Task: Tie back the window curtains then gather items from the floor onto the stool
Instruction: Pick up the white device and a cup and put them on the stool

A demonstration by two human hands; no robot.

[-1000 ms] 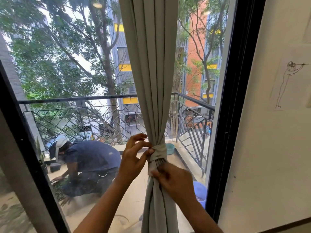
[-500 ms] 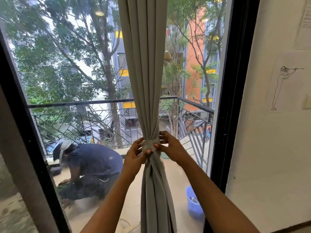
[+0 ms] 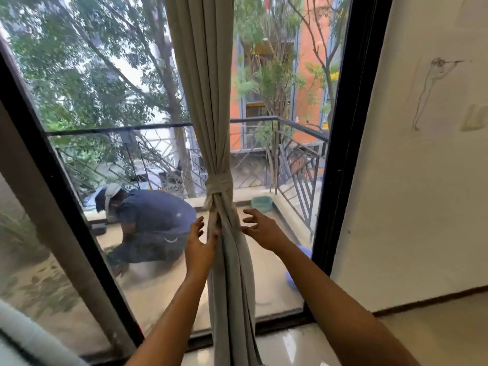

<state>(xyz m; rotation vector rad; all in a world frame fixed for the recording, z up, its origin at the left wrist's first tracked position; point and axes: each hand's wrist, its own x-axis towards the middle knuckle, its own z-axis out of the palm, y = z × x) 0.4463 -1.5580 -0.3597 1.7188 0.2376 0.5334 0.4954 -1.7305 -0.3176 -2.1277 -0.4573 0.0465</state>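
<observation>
A grey-beige curtain hangs in front of the window, gathered into a narrow bundle by a knotted band of the same cloth. Below the knot the folds fall straight to the floor. My left hand is just left of the bundle under the knot, fingers spread, fingertips at the cloth's edge. My right hand hovers to the right of the bundle, fingers loosely spread, holding nothing. No stool or floor items are in view.
A black window frame stands to the right, with a cream wall bearing a line drawing beyond it. Outside the glass a person crouches on the balcony near a railing, a green tub and a blue bucket.
Both hands have let go of the knot and dropped below it, now spread on either side of the curtain. The view has shifted downward, showing the floor.
</observation>
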